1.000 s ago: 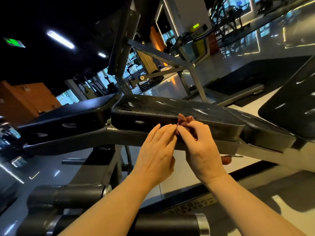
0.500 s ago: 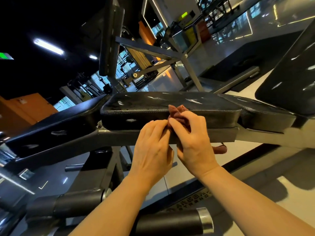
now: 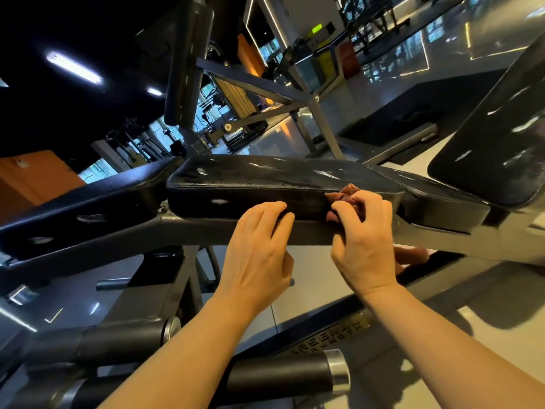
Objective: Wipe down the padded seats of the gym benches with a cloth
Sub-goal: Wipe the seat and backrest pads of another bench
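On the black seat pad's point(image 3: 265, 184) front edge, right hand point(image 3: 364, 246) grips a bunched cloth point(image 3: 343, 195); left hand point(image 3: 259, 255) rests flat, fingers straight.

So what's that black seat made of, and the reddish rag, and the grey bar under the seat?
The seat pad looks like black vinyl or leather: grainy, a bit shiny, with a stitched edge. The cloth in the right hand looks like soft fabric, since it bunches into folds. The frame bar looks like grey painted metal, smooth and straight-edged.
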`<move>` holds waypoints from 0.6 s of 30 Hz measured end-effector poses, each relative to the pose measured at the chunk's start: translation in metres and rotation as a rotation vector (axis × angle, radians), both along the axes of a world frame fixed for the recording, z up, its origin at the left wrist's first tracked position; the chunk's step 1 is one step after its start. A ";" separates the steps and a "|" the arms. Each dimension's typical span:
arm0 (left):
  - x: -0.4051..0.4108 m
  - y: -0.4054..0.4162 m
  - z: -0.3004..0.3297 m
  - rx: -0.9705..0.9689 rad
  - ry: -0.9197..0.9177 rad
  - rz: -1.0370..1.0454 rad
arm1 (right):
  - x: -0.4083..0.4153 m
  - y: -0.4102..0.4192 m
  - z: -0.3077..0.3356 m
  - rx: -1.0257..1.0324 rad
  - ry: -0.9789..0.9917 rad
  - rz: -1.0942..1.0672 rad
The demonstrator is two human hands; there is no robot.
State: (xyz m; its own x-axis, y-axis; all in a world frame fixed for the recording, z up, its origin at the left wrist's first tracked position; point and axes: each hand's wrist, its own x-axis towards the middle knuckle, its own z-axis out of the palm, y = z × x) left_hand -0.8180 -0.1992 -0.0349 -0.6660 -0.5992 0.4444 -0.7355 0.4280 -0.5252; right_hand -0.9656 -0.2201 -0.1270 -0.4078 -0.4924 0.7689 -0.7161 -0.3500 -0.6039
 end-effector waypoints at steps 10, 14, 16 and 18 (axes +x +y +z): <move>0.000 -0.001 0.003 -0.011 0.112 -0.048 | 0.012 0.004 0.021 -0.131 0.334 0.182; -0.003 0.000 0.000 -0.004 0.018 -0.027 | -0.015 0.001 0.002 -0.092 0.336 0.076; -0.002 0.000 0.000 -0.018 0.011 -0.011 | -0.021 0.000 -0.004 -0.070 0.328 0.045; -0.001 -0.001 0.000 -0.029 0.028 0.005 | -0.017 -0.002 -0.003 -0.079 0.266 0.031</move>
